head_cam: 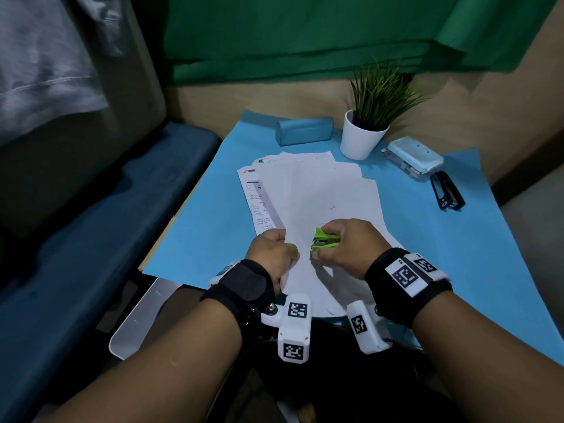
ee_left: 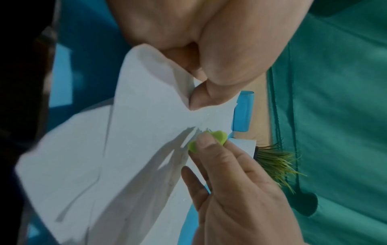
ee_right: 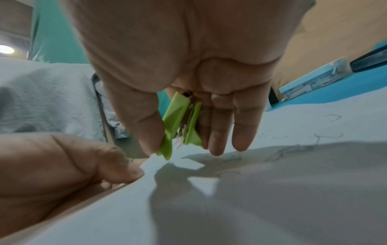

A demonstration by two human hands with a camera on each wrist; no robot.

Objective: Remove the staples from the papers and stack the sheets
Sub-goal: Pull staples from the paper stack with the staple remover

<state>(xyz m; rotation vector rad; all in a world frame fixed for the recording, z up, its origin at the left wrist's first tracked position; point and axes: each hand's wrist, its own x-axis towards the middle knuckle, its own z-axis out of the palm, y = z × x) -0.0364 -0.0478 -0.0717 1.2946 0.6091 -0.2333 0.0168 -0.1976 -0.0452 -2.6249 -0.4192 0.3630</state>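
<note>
White sheets [head_cam: 320, 190] lie fanned on the blue mat [head_cam: 457, 254]. My left hand [head_cam: 274, 251] pinches the near left edge of the top sheets [ee_left: 150, 92], thumb on top and fingers curled under. My right hand [head_cam: 341, 245] grips a lime green staple remover [head_cam: 325, 239] between thumb and fingers, just right of the left hand and right over the paper. The remover [ee_right: 180, 126] points down at the sheet [ee_right: 272, 199], its tips close to the paper edge. Several pulled staples [ee_right: 333, 117] lie loose on the sheet beyond the right hand.
A white pot with a grass plant [head_cam: 363, 132] stands at the back. A teal case [head_cam: 303, 130] lies to its left. A pale blue stapler box [head_cam: 415, 157] and a black stapler [head_cam: 447, 190] lie at the right. A blue bench [head_cam: 91, 224] runs along the left.
</note>
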